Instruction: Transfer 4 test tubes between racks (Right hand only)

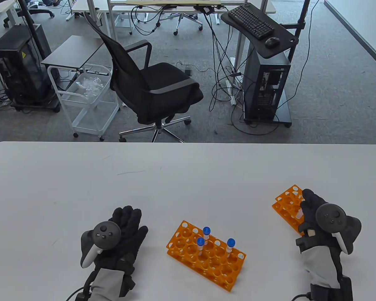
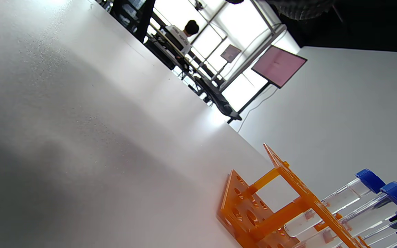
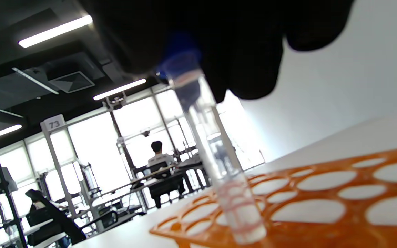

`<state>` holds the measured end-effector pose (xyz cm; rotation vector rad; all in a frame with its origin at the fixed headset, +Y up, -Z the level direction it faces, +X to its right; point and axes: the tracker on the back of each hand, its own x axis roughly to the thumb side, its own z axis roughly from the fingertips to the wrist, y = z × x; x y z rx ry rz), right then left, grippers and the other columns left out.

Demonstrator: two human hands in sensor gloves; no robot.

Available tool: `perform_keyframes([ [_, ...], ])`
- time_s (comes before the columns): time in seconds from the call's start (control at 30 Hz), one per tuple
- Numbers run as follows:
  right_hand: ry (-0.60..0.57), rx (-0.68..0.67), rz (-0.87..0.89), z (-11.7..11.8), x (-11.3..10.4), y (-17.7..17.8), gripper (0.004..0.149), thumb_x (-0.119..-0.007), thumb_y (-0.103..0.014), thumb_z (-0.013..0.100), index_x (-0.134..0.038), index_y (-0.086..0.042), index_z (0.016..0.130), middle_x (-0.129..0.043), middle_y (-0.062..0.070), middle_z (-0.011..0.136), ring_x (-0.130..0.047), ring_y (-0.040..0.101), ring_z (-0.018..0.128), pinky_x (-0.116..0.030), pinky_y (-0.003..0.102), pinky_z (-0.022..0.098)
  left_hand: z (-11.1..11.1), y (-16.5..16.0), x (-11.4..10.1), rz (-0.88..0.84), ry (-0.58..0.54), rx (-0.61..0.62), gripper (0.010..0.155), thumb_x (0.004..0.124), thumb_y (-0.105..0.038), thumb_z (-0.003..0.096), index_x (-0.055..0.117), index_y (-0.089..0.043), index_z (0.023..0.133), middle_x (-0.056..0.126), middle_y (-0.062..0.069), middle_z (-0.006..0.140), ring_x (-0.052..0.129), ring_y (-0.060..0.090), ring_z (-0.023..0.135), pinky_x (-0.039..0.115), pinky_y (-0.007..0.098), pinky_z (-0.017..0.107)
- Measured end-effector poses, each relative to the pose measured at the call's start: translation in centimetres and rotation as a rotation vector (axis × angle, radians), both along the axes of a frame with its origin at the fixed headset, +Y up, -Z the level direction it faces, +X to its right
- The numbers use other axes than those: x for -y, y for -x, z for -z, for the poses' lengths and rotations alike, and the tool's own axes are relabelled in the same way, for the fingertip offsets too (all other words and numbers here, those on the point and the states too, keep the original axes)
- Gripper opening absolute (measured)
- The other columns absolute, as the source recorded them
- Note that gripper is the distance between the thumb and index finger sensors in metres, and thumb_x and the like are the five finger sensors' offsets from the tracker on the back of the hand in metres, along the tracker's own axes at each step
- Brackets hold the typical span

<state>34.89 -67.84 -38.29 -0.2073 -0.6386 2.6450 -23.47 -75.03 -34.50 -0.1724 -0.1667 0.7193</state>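
The right hand (image 1: 313, 210) hovers over the orange plastic receiving rack (image 1: 289, 203) near the right edge of the white table (image 1: 188, 175), its gloved fingertips (image 3: 240, 51) pinching the blue cap end of a clear plastic test tube (image 3: 219, 165). Gripping at the cap probably keeps the fingers clear of the rack top as the tube goes down. In the right wrist view the tube's long axis is near vertical with a slight tilt, cap up and rounded bottom down; whether the tip is inside a rack hole or only in front of the plate cannot be told. Three blue-capped test tubes (image 1: 206, 236) stand upright in the orange plastic source rack (image 1: 206, 255) at table centre. The left hand (image 1: 119, 238) rests flat on the table, fingers extended and close together, consistent with the right-hand-only rule.
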Motion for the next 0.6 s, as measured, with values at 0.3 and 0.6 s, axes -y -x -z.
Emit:
perform_keyframes([
  [0.3, 0.024, 0.003, 0.003, 0.4, 0.8, -0.1, 0.047, -0.081, -0.025, 0.046, -0.081, -0.013, 0.092, -0.092, 0.018, 0.087, -0.088, 0.044, 0.075, -0.065, 0.064, 0.058, 0.0, 0.0, 0.0, -0.001, 0.001, 0.002, 0.067, 0.05, -0.065, 0.0585, 0.021, -0.042, 0.115, 0.005, -0.012, 0.12, -0.013, 0.012, 0.108, -0.006, 0.041, 0.08],
  [0.6, 0.045, 0.008, 0.011, 0.6, 1.5, -0.4, 0.047, -0.08, -0.024, 0.047, -0.08, -0.013, 0.092, -0.091, 0.018, 0.089, -0.087, 0.045, 0.076, -0.064, 0.064, 0.058, 0.0, 0.0, 0.0, -0.001, -0.002, 0.002, 0.067, 0.05, -0.065, 0.0585, 0.021, -0.042, 0.115, 0.005, -0.012, 0.12, -0.013, 0.012, 0.108, -0.006, 0.041, 0.08],
])
